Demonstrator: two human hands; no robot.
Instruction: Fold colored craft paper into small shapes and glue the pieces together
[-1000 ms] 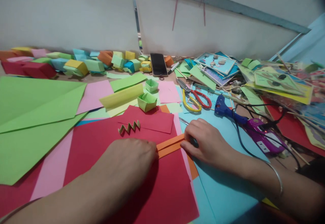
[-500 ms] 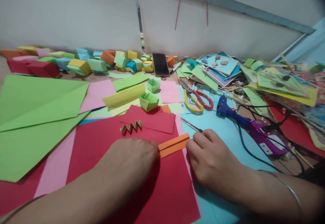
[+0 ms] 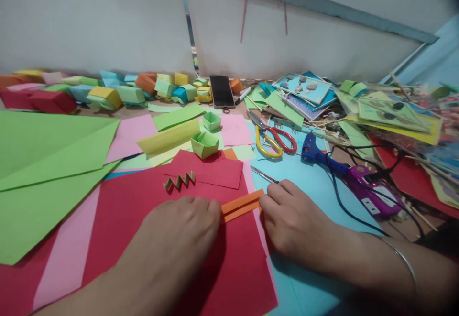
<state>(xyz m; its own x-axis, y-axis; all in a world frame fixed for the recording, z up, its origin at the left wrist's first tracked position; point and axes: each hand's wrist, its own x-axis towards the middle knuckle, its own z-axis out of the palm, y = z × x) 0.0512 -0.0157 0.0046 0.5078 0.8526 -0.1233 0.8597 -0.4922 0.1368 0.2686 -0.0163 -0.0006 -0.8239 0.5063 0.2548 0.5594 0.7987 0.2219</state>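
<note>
A folded orange paper strip (image 3: 241, 206) stretches between my two hands, above a large red sheet (image 3: 229, 268). My left hand (image 3: 186, 232) is closed on its left end, fingertips turned away from view. At the other end my right hand (image 3: 292, 220) pinches the strip with curled fingers. Just beyond the right knuckles lies a thin metal blade or pen-like tool (image 3: 264, 175); whether the hand touches it I cannot tell. Behind the left hand sits a zigzag-folded green paper strip (image 3: 179, 180). Two small green paper boxes (image 3: 205, 144) stand farther back.
Scissors (image 3: 268, 136) with yellow and red handles lie behind my right hand. A blue glue gun (image 3: 321, 156) and a purple power strip (image 3: 373, 191) with black cables are at right. Folded paper blocks (image 3: 132, 93) line the wall beside a phone (image 3: 222, 91). Green sheets (image 3: 53, 163) cover the left.
The whole view has shifted slightly, so things appear a little farther left. The orange strip looks pressed narrower between my hands, which keep their hold at both ends.
</note>
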